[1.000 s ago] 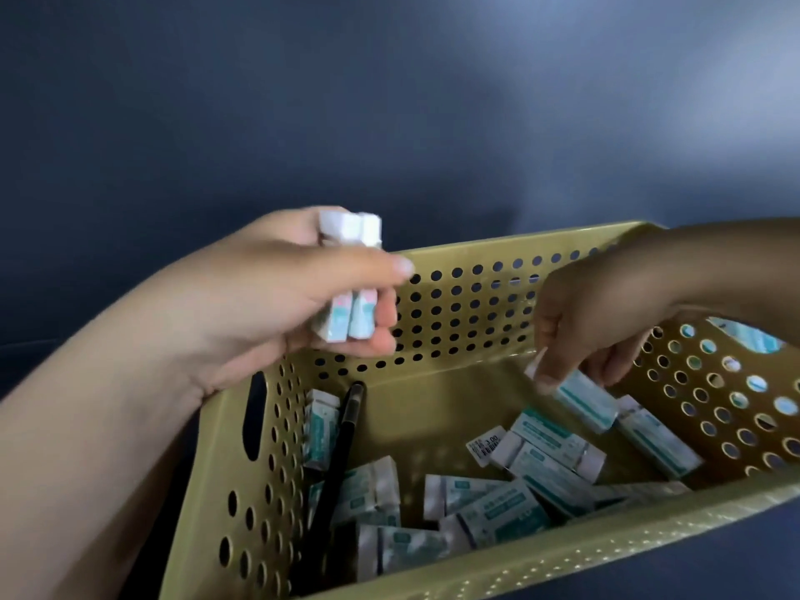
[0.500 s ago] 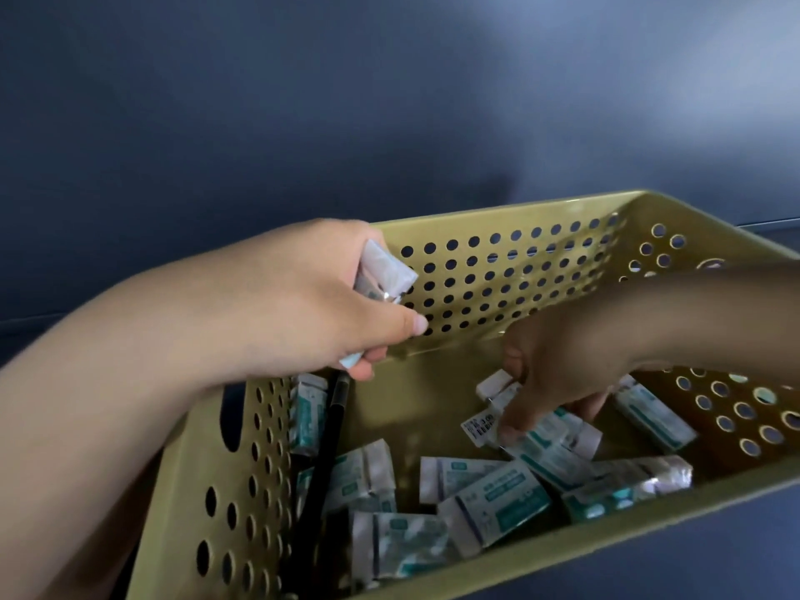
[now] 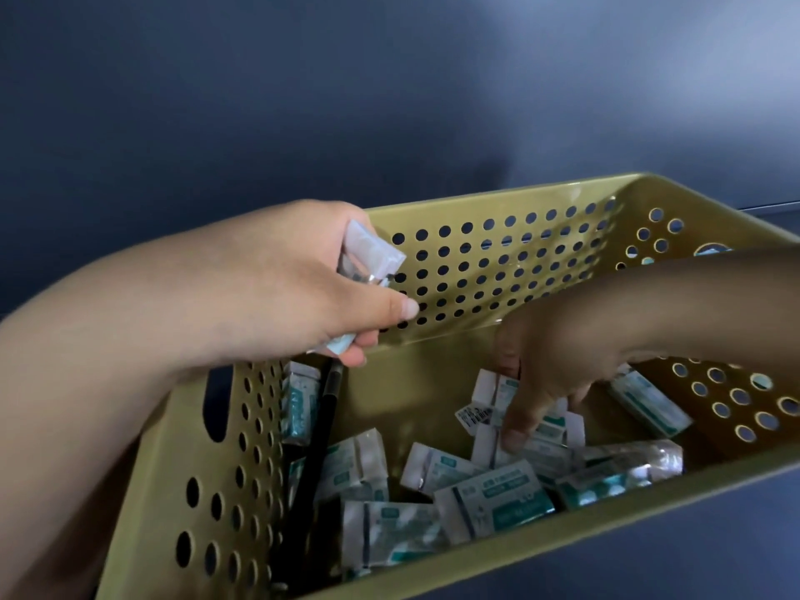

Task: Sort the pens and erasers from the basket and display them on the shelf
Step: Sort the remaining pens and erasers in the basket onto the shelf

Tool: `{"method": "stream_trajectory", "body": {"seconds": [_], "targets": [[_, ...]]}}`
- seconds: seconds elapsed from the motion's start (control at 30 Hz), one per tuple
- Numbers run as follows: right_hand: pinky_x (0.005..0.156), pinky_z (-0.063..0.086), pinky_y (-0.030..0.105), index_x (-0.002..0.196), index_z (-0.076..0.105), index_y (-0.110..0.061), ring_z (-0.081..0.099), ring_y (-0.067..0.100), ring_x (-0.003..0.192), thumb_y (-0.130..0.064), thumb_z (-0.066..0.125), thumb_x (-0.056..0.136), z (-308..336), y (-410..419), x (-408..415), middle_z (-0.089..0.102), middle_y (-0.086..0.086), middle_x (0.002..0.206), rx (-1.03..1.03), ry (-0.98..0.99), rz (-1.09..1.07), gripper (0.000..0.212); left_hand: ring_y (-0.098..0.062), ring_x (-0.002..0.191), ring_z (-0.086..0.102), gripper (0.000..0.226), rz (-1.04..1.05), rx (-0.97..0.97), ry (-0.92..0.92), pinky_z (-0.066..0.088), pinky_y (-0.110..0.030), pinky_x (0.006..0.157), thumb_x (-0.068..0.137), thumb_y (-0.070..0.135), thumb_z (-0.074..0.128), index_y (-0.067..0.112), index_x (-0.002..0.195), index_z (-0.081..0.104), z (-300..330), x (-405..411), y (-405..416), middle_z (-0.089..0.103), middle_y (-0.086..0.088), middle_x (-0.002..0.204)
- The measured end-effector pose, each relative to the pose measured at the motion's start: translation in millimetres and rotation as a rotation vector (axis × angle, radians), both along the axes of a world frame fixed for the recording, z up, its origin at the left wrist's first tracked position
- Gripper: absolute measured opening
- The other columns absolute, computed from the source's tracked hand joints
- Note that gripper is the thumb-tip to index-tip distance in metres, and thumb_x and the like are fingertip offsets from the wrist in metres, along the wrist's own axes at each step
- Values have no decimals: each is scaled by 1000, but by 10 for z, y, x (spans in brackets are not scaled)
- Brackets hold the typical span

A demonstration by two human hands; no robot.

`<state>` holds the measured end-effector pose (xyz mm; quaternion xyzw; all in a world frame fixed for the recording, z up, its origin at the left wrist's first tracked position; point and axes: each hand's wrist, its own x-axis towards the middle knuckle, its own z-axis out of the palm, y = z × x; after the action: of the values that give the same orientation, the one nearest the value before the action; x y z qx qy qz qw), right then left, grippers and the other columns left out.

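Note:
A yellow perforated basket [image 3: 489, 262] holds several wrapped white-and-teal erasers [image 3: 493, 495] and a black pen [image 3: 318, 443] leaning against its left wall. My left hand [image 3: 294, 288] hovers over the basket's back left corner and grips wrapped erasers [image 3: 368, 257] in its curled fingers. My right hand [image 3: 550, 374] reaches down inside the basket, its fingers curled around an eraser [image 3: 493, 396] in the middle pile; how firmly it grips is unclear.
A dark blue-grey wall [image 3: 389, 101] fills the background behind the basket. More erasers lie along the right wall of the basket [image 3: 649, 402]. A pale edge [image 3: 770, 206] shows at the far right behind the basket.
My right hand went from the right side down into the middle pile of erasers. My left hand lowered a little toward the basket rim, still holding its erasers. The view tilted downward.

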<state>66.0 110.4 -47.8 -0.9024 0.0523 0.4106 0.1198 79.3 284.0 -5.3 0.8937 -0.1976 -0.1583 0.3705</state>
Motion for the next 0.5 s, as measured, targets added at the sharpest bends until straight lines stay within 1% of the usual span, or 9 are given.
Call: {"method": "stream_trajectory", "body": {"seconds": [0.03,0.1,0.13,0.2,0.27,0.33,0.4,0.47,0.5], "targets": [[61,51,15,81,57,-19,50,7,71,-33,74,69,4,-9,6,54,-5,82,7,0,-5,25,0,45,62,21,3,3,-7,38,-7,37,72,31,65,13,75,55,0,0,-1,67,8,55],[56,51,13,75,55,-19,51,7,69,-32,74,70,15,-17,15,55,-5,80,31,-12,-15,24,-1,45,62,26,14,2,-6,41,-8,38,72,30,65,7,78,55,-2,1,-9,67,6,56],[54,50,12,76,57,-18,53,7,69,-33,73,71,28,-27,28,56,-4,80,43,-22,-16,22,-3,46,63,28,17,-7,5,44,-10,39,71,29,66,5,79,54,0,-1,-7,67,4,57],[58,51,14,88,62,-13,59,10,73,-34,70,73,96,-49,80,62,1,85,91,-66,-13,27,-7,49,65,25,41,-55,16,51,-17,47,70,27,68,8,79,55,4,-6,-4,68,2,58],[60,53,16,91,66,-11,63,10,69,-35,70,68,236,-48,132,67,1,80,220,-162,-50,34,-14,54,68,19,95,-196,20,55,-29,55,73,20,68,9,75,53,15,-6,-1,69,-2,59],[54,54,16,81,65,-12,63,6,59,-38,70,56,401,-18,121,66,-4,65,441,-259,-94,36,-18,61,69,14,182,-393,48,57,-38,59,76,12,67,10,74,53,31,-6,8,70,-7,63],[49,51,17,76,62,-13,62,6,53,-42,66,45,550,39,62,63,-3,59,676,-367,-105,42,-18,69,71,15,264,-567,117,58,-34,57,68,15,69,13,74,55,64,-7,39,72,-8,70],[42,48,18,81,64,-14,60,9,46,-45,64,44,658,108,13,61,-1,60,775,-542,-66,49,-17,70,71,23,273,-711,209,57,-30,54,57,24,67,13,76,62,107,-6,70,73,-7,74],[40,46,17,83,65,-15,58,9,43,-45,63,46,697,150,-3,61,-1,60,791,-624,-31,48,-17,71,71,28,255,-758,249,57,-29,53,56,26,64,11,80,65,125,-3,89,73,-7,76]]}}
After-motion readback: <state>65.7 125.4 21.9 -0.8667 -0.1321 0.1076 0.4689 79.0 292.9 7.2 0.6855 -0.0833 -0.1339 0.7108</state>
